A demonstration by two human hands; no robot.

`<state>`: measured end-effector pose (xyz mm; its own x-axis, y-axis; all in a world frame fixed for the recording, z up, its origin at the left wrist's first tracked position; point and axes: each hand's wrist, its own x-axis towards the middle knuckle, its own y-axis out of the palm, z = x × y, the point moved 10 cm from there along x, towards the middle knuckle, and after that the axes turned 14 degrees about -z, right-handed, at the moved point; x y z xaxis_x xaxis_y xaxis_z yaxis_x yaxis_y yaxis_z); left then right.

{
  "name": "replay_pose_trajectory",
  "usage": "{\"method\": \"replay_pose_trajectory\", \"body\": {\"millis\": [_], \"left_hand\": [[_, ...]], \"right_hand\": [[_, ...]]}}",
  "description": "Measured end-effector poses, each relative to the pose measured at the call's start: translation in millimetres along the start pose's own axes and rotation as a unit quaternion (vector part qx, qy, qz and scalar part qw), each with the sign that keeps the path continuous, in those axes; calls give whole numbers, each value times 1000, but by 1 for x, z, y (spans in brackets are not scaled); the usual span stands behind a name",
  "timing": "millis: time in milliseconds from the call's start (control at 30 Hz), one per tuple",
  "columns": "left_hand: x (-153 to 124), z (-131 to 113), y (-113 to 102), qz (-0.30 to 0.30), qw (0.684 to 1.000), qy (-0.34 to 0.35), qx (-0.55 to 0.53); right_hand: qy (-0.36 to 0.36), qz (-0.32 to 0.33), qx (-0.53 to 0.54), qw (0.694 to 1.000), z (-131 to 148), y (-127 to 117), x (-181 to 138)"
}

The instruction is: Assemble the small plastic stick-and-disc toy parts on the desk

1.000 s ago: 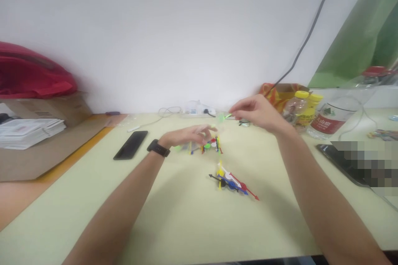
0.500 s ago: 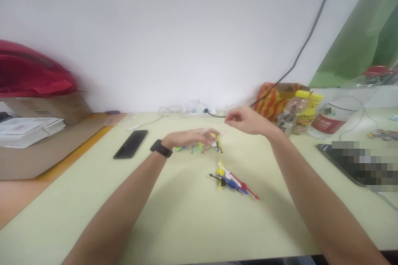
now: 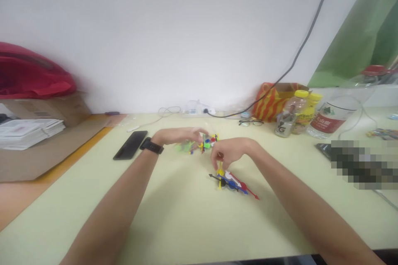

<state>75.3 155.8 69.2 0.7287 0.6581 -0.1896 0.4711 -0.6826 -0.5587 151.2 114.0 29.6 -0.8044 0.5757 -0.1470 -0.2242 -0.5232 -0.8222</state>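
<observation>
My left hand (image 3: 183, 134), with a dark watch on its wrist, reaches over a loose pile of small coloured plastic pieces (image 3: 207, 143). Its fingers are stretched and apart at the pile's edge. My right hand (image 3: 232, 151) is bent down just in front of that pile, fingers curled together; whatever is between the fingertips is too small or hidden. Directly below its fingertips lies a cluster of arrow-shaped plastic spinners: a yellow one (image 3: 220, 172), a black one (image 3: 223, 182), a blue one (image 3: 232, 184), a white one (image 3: 229, 176) and a red one (image 3: 243, 186).
A black phone (image 3: 130, 145) lies left of my left wrist. Glasses (image 3: 251, 123), bottles (image 3: 287, 116) and a striped bag (image 3: 264, 101) stand or lie at the back right. A cable (image 3: 292, 64) runs to a power strip (image 3: 199, 109) by the wall. Papers (image 3: 29, 134) lie far left.
My right hand has come down and toward me, from above the table's rear to the arrow spinners, uncovering the glasses. My left hand has shifted slightly left, showing more of the pile.
</observation>
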Motion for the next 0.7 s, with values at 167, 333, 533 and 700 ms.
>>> {"method": "replay_pose_trajectory", "body": {"millis": [167, 333, 533, 700], "left_hand": [[1, 0, -3, -6, 1000, 15, 0], [0, 4, 1, 13, 1000, 5, -24], [-2, 8, -2, 5, 998, -12, -66], [-1, 7, -3, -4, 999, 1, -41]], "right_hand": [[43, 15, -29, 999, 1, 15, 7], [14, -51, -13, 999, 4, -8, 2], [69, -221, -17, 973, -6, -80, -35], [93, -418, 105, 898, -19, -140, -84]]}}
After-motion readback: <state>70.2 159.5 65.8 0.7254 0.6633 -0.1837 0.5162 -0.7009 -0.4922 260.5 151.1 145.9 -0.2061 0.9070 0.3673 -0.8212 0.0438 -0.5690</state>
